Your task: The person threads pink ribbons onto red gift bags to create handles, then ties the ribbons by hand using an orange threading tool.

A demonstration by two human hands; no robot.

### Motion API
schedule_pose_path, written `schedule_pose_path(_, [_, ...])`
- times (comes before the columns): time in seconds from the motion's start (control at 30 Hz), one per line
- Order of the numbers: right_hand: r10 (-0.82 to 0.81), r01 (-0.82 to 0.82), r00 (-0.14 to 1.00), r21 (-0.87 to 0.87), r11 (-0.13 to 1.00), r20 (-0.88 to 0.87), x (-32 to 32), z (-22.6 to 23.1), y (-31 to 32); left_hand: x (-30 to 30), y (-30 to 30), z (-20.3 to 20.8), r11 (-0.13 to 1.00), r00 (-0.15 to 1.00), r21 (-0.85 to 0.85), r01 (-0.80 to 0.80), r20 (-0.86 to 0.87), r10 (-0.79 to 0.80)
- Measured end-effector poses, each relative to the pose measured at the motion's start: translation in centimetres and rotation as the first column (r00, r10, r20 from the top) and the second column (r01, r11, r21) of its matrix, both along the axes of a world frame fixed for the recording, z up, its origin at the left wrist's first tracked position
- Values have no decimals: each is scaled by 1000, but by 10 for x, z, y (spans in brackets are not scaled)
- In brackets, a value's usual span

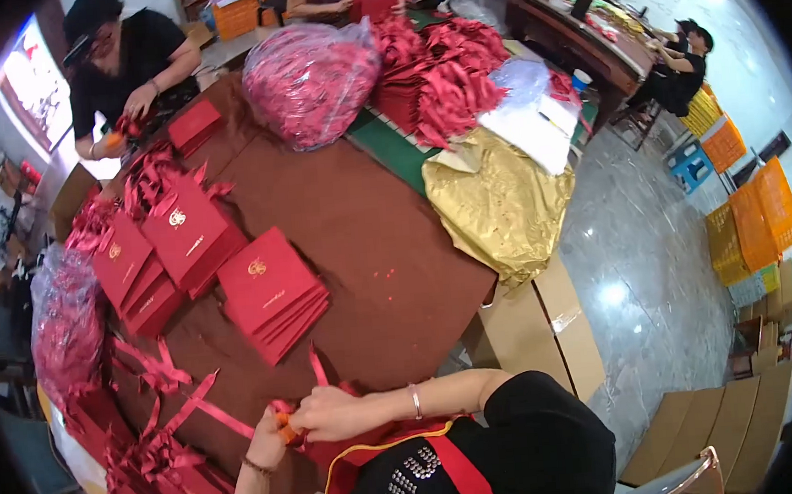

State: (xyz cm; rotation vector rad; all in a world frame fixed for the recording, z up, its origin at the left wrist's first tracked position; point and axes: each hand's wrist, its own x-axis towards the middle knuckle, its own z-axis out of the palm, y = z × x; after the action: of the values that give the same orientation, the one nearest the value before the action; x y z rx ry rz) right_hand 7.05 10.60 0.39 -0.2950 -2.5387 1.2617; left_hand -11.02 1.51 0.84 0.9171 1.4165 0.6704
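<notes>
My left hand and my right hand meet close to my body at the near edge of the table. Both are closed, their fingers pinched together around red ribbon. Orange covers show on fingertips between them. Beneath my right hand is part of a red paper gift bag, mostly hidden by my hands and forearm. Another ribbon end sticks up beyond my right hand. Ahead lies a fanned stack of red gift bags with gold emblems.
More bag stacks with ribbons stand at the left. Several ribboned bags lie at the near left. Plastic sacks of red ribbon, a gold sheet and cardboard border the brown table. A co-worker handles ribbon across the table.
</notes>
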Motion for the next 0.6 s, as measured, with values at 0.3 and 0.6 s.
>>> schedule_pose_path(0.3, [-42, 44, 996, -27, 999, 82, 13, 4, 33, 24, 27, -16, 983, 970, 186, -9, -236, 53])
schedule_pose_path(0.6, [83, -56, 975, -133, 989, 206, 3, 21, 23, 14, 23, -12, 972, 913, 235, 0, -396, 96])
